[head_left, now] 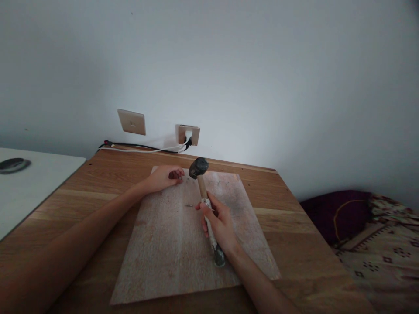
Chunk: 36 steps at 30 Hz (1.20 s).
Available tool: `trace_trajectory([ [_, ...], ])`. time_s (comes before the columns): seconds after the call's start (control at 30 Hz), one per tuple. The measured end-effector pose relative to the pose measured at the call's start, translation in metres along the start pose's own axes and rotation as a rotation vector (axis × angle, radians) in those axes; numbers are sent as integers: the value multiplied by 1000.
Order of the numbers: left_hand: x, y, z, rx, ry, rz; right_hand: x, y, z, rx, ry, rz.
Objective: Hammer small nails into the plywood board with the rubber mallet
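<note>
My right hand (pixel 220 223) is wrapped round the wooden handle of a hammer (pixel 198 168), whose dark head hangs over the far part of a pale wooden board (pixel 163 248). My left hand (pixel 165 177) rests on the board's far left corner with its fingers curled together next to the hammer head. What those fingers pinch is too small to make out. A small nail (pixel 189 205) lies flat on the board just left of my right hand.
The board lies on a brown wooden table (pixel 98 183) against a white wall. A wall socket (pixel 187 134) with a white plug and cables sits behind the table. A white surface (pixel 29 183) stands at left. Patterned cushions (pixel 376 235) lie at right.
</note>
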<state>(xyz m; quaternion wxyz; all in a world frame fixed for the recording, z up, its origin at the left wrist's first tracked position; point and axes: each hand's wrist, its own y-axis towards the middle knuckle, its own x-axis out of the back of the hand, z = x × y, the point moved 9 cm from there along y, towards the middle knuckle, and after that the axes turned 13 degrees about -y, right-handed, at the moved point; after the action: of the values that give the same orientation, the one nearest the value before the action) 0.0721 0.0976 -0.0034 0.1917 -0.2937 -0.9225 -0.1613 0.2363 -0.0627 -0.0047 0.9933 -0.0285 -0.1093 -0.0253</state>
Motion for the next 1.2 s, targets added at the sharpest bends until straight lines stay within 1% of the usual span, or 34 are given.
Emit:
trace_trajectory([
  [0.2,5,0,-1,-2,6,-28,-10,1,-4,17,-54,70],
  [0.47,8,-2,1,68,60,-86,-13,1,-2,32,-64,90],
  [0.63,8,1,0,-2,52,-73,-15,1,-3,35,-67,97],
  [0.73,6,1,2,22,43,-63,-15,0,-5,34,-65,98],
  [0.83,8,0,2,55,51,-83,-15,0,-6,33,-61,103],
  [1.03,8,0,5,34,-36,-81,-19,-1,-5,37,-61,137],
  [1.2,6,2,11,34,-68,-65,-17,-1,-6,32,-83,112],
])
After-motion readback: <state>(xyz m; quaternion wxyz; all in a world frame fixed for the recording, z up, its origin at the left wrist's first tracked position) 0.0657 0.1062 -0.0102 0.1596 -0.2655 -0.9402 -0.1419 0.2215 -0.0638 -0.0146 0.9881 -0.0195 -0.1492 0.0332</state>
